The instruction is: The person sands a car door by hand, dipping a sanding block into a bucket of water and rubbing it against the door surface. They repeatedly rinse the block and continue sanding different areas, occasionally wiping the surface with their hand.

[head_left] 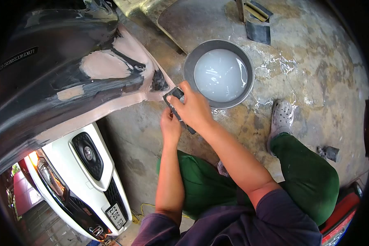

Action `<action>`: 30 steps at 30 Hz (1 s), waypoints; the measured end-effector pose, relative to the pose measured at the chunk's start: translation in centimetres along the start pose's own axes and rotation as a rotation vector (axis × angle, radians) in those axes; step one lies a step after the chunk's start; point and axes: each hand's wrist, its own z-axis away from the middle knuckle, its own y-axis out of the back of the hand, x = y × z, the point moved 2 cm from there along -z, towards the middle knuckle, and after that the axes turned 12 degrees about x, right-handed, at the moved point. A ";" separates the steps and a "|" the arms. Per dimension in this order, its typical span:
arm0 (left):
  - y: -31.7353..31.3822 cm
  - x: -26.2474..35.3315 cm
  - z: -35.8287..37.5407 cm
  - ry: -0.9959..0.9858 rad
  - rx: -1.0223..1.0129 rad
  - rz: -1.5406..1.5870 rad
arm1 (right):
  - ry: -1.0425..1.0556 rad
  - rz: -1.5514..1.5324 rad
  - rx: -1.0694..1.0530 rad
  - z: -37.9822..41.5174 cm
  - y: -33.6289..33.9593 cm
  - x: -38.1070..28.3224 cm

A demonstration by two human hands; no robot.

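Note:
My right hand (pixel 192 107) grips a dark sanding block (pixel 177 98) with its fingers wrapped round the upper end. Just below and to the left, my left hand (pixel 171 124) has its fingertips against the block's lower side. The block is beside the pointed corner of a dark car body panel (pixel 90 86), which carries pinkish filler patches (pixel 105 64) and a pinkish strip along its edge. Right behind the hands stands a round grey basin (pixel 188 67) holding cloudy whitish water (pixel 220 76).
A white car front (pixel 80 172) with a lit headlight is at the lower left. Wet patches (pixel 283 65) mark the concrete floor. Dark sheets (pixel 258 33) lie at the top right, a small dark object (pixel 332 153) at the right. My shoe (pixel 282 117) is right of the basin.

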 end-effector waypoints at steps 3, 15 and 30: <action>0.1 -1.8 -0.2 -0.026 0.009 -0.061 | -0.068 -0.054 -0.015 -0.5 -0.3 0.8; 0.9 0.5 0.7 0.080 -0.055 0.072 | -0.087 -0.106 0.013 -0.1 -1.2 1.5; 0.5 0.8 0.4 0.060 -0.012 0.103 | -0.189 -0.117 -0.082 0.6 -1.7 1.1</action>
